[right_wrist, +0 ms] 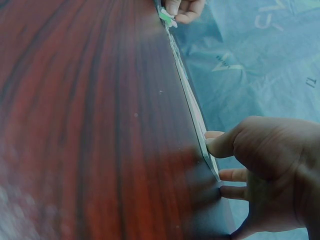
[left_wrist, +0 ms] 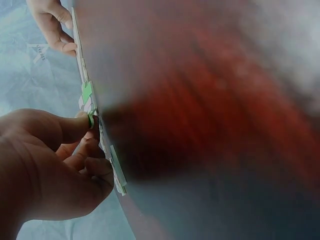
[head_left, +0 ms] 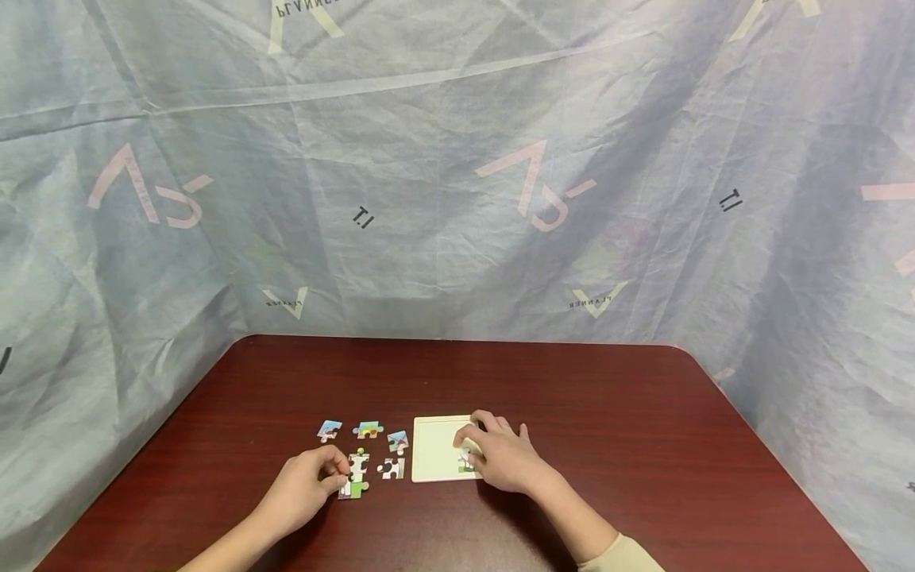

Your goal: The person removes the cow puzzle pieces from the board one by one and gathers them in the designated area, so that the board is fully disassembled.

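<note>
Near the left group of pieces, my left hand (head_left: 303,486) pinches a puzzle piece with green on it (left_wrist: 91,120) between thumb and forefinger. A white and green piece (head_left: 353,488) lies at those fingertips, below another whitish piece (head_left: 359,462). To the right is a shallow cream puzzle tray (head_left: 432,449). Over its right side, my right hand (head_left: 509,459) holds a white and green puzzle piece (head_left: 465,461) between thumb and forefinger, low at the tray's floor. The other right fingers are spread past the tray's edge. My right hand partly hides the tray's right side.
Loose puzzle pieces lie left of the tray: a blue one (head_left: 330,430), a yellow-green one (head_left: 368,430), a blue and red one (head_left: 398,441) and a whitish one (head_left: 392,468). The dark red table (head_left: 608,413) ends at a grey printed cloth (head_left: 443,262).
</note>
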`<state>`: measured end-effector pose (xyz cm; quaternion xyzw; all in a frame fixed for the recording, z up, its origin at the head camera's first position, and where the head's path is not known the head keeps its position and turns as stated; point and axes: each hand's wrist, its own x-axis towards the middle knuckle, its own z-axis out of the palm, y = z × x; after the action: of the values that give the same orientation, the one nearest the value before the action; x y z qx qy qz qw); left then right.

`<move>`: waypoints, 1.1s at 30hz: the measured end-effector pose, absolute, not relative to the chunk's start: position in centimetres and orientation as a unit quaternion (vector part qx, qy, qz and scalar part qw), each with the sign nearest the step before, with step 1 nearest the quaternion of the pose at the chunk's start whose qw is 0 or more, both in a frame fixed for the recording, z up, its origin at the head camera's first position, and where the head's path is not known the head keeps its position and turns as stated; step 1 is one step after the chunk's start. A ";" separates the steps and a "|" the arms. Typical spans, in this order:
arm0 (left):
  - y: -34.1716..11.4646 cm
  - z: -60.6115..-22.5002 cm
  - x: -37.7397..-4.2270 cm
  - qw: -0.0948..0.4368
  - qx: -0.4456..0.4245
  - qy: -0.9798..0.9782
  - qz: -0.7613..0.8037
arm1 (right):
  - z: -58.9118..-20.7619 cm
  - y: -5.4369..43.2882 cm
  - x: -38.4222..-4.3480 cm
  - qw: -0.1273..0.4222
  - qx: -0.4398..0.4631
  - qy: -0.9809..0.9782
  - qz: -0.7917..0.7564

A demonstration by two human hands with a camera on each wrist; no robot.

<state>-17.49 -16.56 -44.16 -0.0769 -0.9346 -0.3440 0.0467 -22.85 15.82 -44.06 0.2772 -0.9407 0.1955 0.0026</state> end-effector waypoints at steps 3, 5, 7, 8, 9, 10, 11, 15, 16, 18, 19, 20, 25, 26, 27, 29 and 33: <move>-16.7 -44.2 -17.4 0.048 -0.075 -0.937 -0.337 | -44.0 15.8 -22.9 0.002 0.278 -0.941 0.195; -16.7 -44.1 -17.2 0.045 -0.075 -0.938 -0.334 | -44.0 15.8 -22.9 0.002 0.278 -0.941 0.194; -16.7 -44.1 -17.1 0.047 -0.077 -0.940 -0.330 | -44.0 15.8 -22.9 0.003 0.279 -0.941 0.194; -16.7 -44.0 -17.0 0.049 -0.079 -0.941 -0.325 | -44.0 15.8 -22.9 0.003 0.279 -0.941 0.194; -16.8 -44.0 -17.0 0.051 -0.081 -0.942 -0.322 | -44.0 15.8 -22.9 0.003 0.279 -0.941 0.193; -16.8 -44.1 -17.0 0.053 -0.084 -0.942 -0.320 | -43.9 15.8 -22.9 0.003 0.279 -0.941 0.193; -16.8 -44.1 -17.0 0.056 -0.087 -0.942 -0.319 | -43.9 15.8 -22.9 0.002 0.278 -0.941 0.192; -16.9 -44.2 -17.0 0.060 -0.097 -0.940 -0.321 | -43.9 15.7 -22.9 0.004 0.278 -0.942 0.189; -17.0 -44.3 -17.0 0.059 -0.099 -0.940 -0.321 | -43.9 15.7 -22.9 0.004 0.278 -0.942 0.189; -17.0 -44.3 -16.9 0.057 -0.099 -0.940 -0.320 | -43.9 15.7 -22.9 0.004 0.278 -0.942 0.189; -17.0 -44.3 -16.9 0.057 -0.098 -0.941 -0.320 | -43.9 15.7 -22.9 0.004 0.278 -0.942 0.188; -17.0 -44.3 -16.9 0.059 -0.099 -0.941 -0.319 | -43.9 15.7 -22.9 0.004 0.278 -0.942 0.189; -16.8 -44.3 -16.9 0.068 -0.100 -0.938 -0.325 | -43.9 15.9 -22.9 -0.004 0.278 -0.942 0.187; -16.7 -44.3 -16.8 0.070 -0.101 -0.938 -0.325 | -43.9 15.9 -22.9 -0.005 0.278 -0.942 0.186; -16.6 -44.3 -16.8 0.072 -0.101 -0.937 -0.326 | -43.9 15.9 -22.9 -0.008 0.278 -0.942 0.186; -16.4 -44.2 -16.8 0.078 -0.103 -0.937 -0.324 | -43.8 16.0 -22.9 -0.013 0.280 -0.941 0.188; -16.1 -44.2 -16.7 0.079 -0.111 -0.935 -0.328 | -43.6 16.2 -22.9 -0.032 0.286 -0.936 0.201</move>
<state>-16.73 -16.13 -44.22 -0.1112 -0.9349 -0.3278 0.0787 -22.91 16.25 -43.55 0.2863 -0.9363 0.2010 -0.0317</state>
